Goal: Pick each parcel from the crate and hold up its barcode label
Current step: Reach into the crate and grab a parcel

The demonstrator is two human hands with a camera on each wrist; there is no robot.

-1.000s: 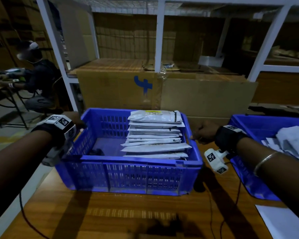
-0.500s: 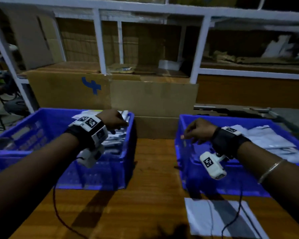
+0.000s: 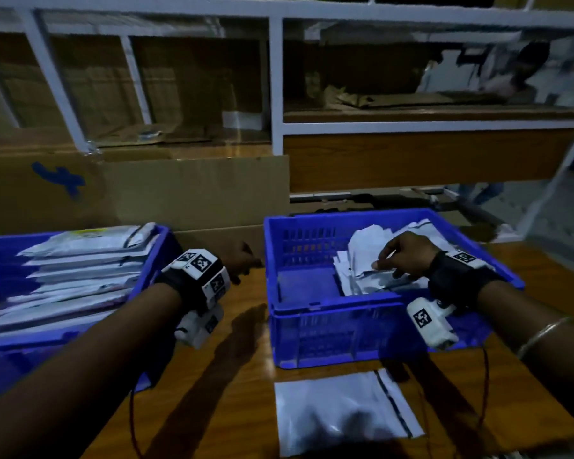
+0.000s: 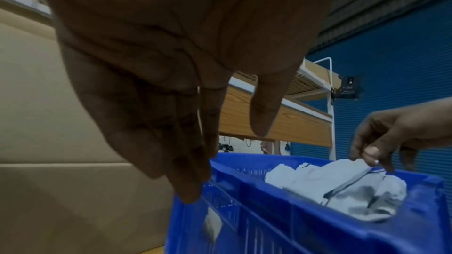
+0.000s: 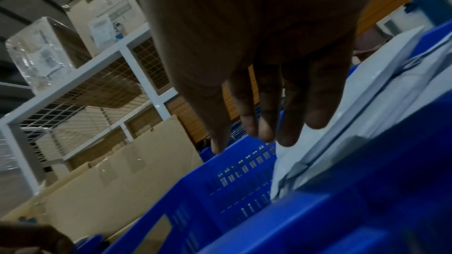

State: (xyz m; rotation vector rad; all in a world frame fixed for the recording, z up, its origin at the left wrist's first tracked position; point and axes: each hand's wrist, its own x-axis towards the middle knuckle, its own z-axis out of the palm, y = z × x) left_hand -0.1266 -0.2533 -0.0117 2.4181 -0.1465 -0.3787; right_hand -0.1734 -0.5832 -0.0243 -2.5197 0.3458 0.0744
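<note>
Two blue crates stand on the wooden table. The left crate (image 3: 63, 336) holds a neat stack of flat white parcels (image 3: 80, 260). The right crate (image 3: 332, 306) holds a loose heap of white parcels (image 3: 362, 253). My right hand (image 3: 391, 263) is inside the right crate, fingers nearly straight, fingertips (image 5: 288, 140) at the top parcel (image 4: 342, 173) of the heap. My left hand (image 3: 242, 260) hangs between the two crates, fingers relaxed and empty (image 4: 190, 190). No barcode label shows.
A grey-white poly bag (image 3: 342, 412) lies flat on the table (image 3: 239, 376) in front of the right crate. Cardboard boxes (image 3: 179, 187) and a white shelf frame (image 3: 275, 84) stand behind the crates. A person (image 3: 527, 61) is at the far right.
The view has swung right. My left hand left the stacked parcels and now hangs between the crates. My right hand moved from the right crate's rim onto its parcel heap.
</note>
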